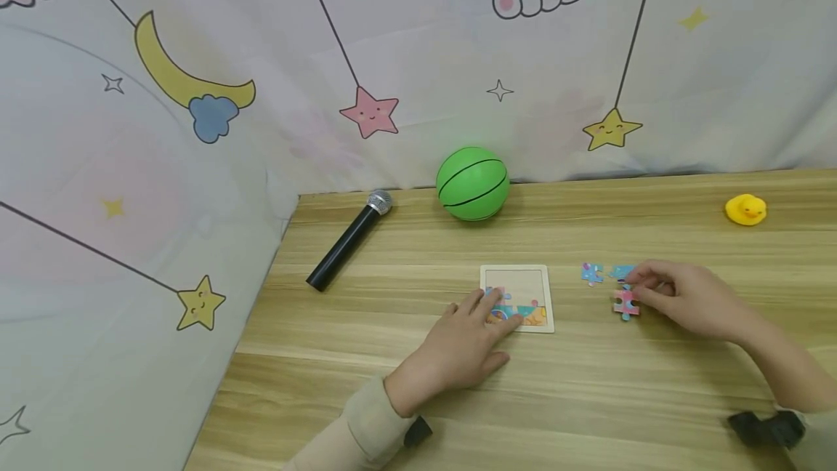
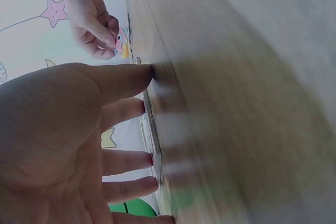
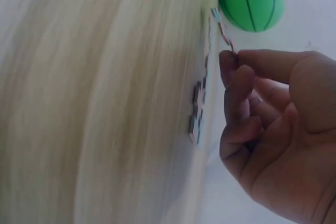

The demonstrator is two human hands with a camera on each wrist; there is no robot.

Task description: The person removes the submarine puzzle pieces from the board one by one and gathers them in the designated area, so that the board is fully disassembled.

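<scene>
My left hand (image 1: 461, 347) lies spread over the left side of a small square puzzle tray (image 1: 550, 311), its straight fingers touching the tray and the pieces in it. Fitted puzzle pieces (image 1: 532, 315) fill the tray's lower part; some are hidden under the fingers. To the right of the tray, my right hand (image 1: 693, 300) pinches a pink puzzle piece (image 1: 626, 304) between thumb and fingertips. The right wrist view shows this piece (image 3: 224, 34) tilted and raised off the table. Beyond it lie loose blue puzzle pieces (image 1: 591, 273), one partly hidden by the right hand.
A black microphone (image 1: 346, 244) with a silver head lies at the left on the wooden table (image 1: 294, 384). At the back, a green ball (image 1: 473, 184) rests near the printed cloth (image 1: 431, 57). A yellow rubber duck (image 1: 745, 209) stands at the far right.
</scene>
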